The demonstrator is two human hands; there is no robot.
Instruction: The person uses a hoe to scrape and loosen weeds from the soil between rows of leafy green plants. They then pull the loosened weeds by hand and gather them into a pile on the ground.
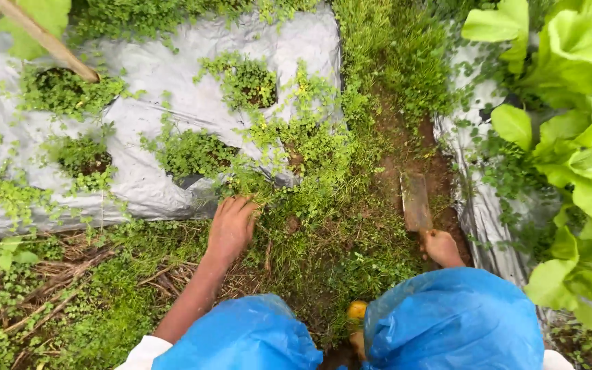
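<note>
My left hand reaches into low green weeds at the edge of a silver plastic mulch sheet, fingers bent into the plants. My right hand grips the handle of a flat, muddy hoe blade that rests on bare brown soil in the furrow. Both knees, covered in blue plastic, fill the bottom of the view. A yellow boot tip shows between them.
A second silver mulch strip runs down the right side, with large light-green leafy plants over it. A wooden stake leans at the top left. Dry stalks and weeds cover the ground at lower left.
</note>
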